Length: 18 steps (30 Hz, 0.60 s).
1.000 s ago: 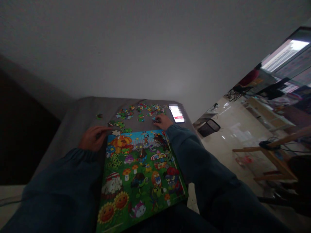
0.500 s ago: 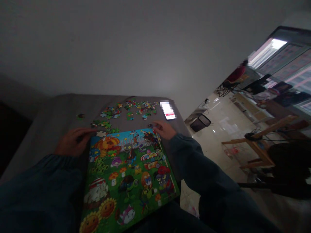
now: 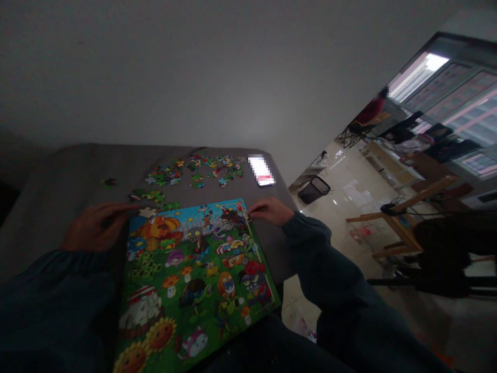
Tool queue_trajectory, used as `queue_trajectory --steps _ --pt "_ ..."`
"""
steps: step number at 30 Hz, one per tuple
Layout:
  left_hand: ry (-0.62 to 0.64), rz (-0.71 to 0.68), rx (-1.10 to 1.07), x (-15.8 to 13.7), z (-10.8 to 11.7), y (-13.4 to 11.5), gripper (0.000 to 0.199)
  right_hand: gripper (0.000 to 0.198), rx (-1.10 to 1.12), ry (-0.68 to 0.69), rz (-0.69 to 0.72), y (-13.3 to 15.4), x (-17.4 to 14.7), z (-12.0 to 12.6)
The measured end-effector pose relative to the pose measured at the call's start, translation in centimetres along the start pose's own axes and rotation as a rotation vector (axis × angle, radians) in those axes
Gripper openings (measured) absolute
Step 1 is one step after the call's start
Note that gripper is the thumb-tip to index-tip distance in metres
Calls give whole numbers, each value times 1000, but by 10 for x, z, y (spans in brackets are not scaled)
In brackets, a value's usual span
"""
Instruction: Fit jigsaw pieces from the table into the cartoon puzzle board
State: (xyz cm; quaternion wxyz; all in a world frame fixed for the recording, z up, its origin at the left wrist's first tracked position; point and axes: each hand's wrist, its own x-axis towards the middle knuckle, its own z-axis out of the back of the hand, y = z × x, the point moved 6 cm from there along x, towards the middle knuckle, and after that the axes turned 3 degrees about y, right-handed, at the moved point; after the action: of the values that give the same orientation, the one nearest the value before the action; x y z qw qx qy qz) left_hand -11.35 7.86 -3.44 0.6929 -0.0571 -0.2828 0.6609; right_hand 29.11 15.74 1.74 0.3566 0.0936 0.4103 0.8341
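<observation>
1. a plain wall (image 3: 174, 77) is at the back, and the room is dim. off to the right there is a shiny floor (image 3: 341, 181), a dark bin (image 3: 314, 190), something made of wood (image 3: 404, 228) and a bright window (image 3: 462, 98).
2. a soft-looking grey top (image 3: 77, 171) sits against the wall.
3. a big picture board (image 3: 190, 274) lies between the two hands. it is mostly green, with suns, mushrooms and funny faces on it. its far end is on the grey top and its near end is over the person's lap.
4. the left hand (image 3: 91, 225) is just outside the board's far left corner. its fingers point in, right at a pale puzzle piece (image 3: 147, 212) by that corner. the fingertips look very close to the piece, but it is too dark to tell if they grip it.
5. the right hand (image 3: 274, 211) is at the board's far right corner. its fingertips are close together at the edge. something small and dark is by them, and one cannot tell if they pinch it.
6. green pieces (image 3: 155, 196) lie just past the pale one. a mixed heap (image 3: 165, 176) and more loose pieces (image 3: 225, 166) are farther from both hands, near the wall.
7. one lone piece (image 3: 109, 182) lies past the left hand, apart from the others.
8. a glowing phone (image 3: 261, 170) lies past the right hand, near the loose pieces.
</observation>
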Motion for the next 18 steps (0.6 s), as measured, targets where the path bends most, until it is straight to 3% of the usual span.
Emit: queue_trajectory --steps 3,8,18 --pt "2 13 25 0 0 2 34 14 -2 66 9 5 -11 -7" --pt "14 16 48 -1 2 -2 34 20 -2 130 4 3 1 -22" --pt "15 -16 60 0 2 -8 42 38 -46 42 24 -20 26 -26"
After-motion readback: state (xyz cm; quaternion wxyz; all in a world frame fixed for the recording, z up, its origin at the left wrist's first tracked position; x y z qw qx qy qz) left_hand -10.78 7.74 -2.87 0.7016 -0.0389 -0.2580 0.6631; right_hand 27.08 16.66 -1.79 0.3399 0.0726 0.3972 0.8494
